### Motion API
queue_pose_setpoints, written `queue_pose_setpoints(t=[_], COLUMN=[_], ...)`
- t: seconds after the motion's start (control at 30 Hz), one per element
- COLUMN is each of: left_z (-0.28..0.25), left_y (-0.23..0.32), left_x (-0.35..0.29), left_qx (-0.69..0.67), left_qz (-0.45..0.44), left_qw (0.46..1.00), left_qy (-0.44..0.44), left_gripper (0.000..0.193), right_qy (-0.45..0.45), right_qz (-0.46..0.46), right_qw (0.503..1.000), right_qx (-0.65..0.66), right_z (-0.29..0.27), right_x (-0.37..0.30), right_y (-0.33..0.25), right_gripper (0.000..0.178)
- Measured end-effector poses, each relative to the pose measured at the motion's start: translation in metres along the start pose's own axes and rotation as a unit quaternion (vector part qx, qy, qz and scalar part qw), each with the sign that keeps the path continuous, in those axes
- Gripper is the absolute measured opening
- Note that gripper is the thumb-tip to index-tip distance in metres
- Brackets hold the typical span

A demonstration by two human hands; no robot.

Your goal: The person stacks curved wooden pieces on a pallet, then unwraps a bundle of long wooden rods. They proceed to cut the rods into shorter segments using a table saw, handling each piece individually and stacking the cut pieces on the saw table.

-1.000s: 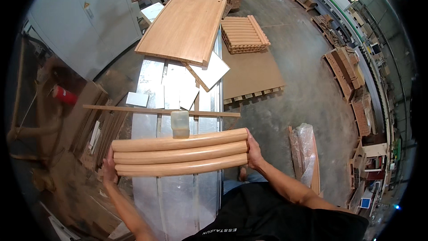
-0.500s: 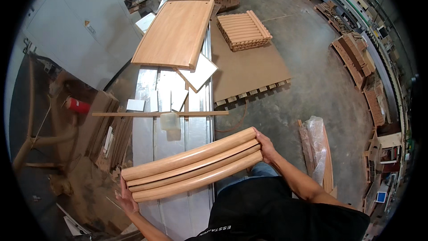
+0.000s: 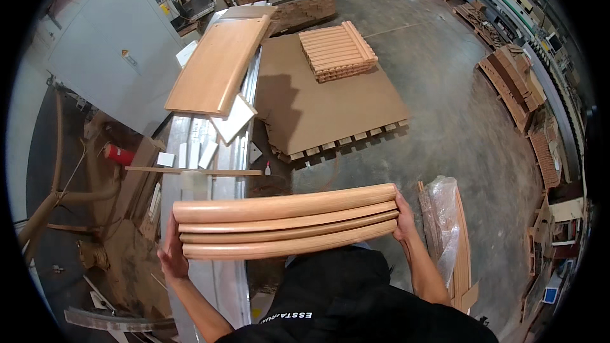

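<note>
Between my two hands I carry a stack of curved wooden rails [image 3: 286, 206], light brown with rounded edges, lying level across my front. My left hand [image 3: 171, 248] presses on the stack's left end, with the thumb side up and some fingers showing below. At the right end my right hand [image 3: 403, 216] grips the rails, its fingers partly hidden behind them. Under the left part of the stack runs a metal-topped bench [image 3: 216, 279]. Beyond it, a brown board on a pallet [image 3: 343, 114] bears a neat pile of similar rails [image 3: 337, 51].
A curved wooden panel [image 3: 216, 63] and white offcuts [image 3: 234, 119] lie on the bench, with a thin wooden strip [image 3: 235, 172] across it. Plastic-wrapped boards [image 3: 445, 228] rest on the floor at right. A grey cabinet [image 3: 114, 44] and red cylinder [image 3: 119, 154] stand left.
My body has turned to the right, so the bench now appears further left. The held stack has swung rightward and its tilt has levelled out; both hands still hold its ends.
</note>
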State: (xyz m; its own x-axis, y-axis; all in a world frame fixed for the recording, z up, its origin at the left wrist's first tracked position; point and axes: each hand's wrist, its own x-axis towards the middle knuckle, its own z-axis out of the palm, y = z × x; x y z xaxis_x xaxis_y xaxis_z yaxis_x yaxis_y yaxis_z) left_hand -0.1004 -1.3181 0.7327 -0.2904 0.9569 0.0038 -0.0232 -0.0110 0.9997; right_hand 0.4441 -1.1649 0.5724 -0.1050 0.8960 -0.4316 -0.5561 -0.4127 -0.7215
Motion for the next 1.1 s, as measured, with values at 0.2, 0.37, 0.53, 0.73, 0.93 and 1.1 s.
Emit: queue_pose_setpoints(t=[0.2, 0.37, 0.53, 0.73, 0.93, 1.1], left_z=[0.117, 0.196, 0.248, 0.305, 0.331, 0.366], left_y=[-0.008, -0.007, -0.014, -0.013, -0.050, -0.054], left_x=[0.064, 0.099, 0.137, 0.197, 0.269, 0.324], left_qx=[0.035, 0.005, -0.027, -0.077, -0.116, -0.111], left_qz=[0.013, 0.011, -0.003, -0.047, 0.001, -0.057], left_qw=[0.997, 0.990, 0.985, 0.977, 0.967, 0.974], left_qy=[-0.068, -0.142, -0.171, -0.192, -0.228, -0.191], left_gripper=[0.127, 0.120, 0.099, 0.060, 0.061, 0.060], right_qy=[0.089, 0.148, 0.182, 0.210, 0.193, 0.170], right_qz=[-0.035, -0.047, -0.041, -0.024, -0.063, -0.071], right_qw=[0.994, 0.984, 0.979, 0.975, 0.978, 0.981], right_qx=[0.056, 0.086, 0.082, 0.068, 0.045, 0.059], right_z=[-0.108, -0.137, -0.172, -0.190, -0.149, -0.189], right_x=[-0.010, -0.026, -0.013, 0.021, 0.068, 0.125], right_y=[-0.050, -0.093, -0.113, -0.147, -0.215, -0.240], right_gripper=[0.047, 0.049, 0.048, 0.050, 0.051, 0.049])
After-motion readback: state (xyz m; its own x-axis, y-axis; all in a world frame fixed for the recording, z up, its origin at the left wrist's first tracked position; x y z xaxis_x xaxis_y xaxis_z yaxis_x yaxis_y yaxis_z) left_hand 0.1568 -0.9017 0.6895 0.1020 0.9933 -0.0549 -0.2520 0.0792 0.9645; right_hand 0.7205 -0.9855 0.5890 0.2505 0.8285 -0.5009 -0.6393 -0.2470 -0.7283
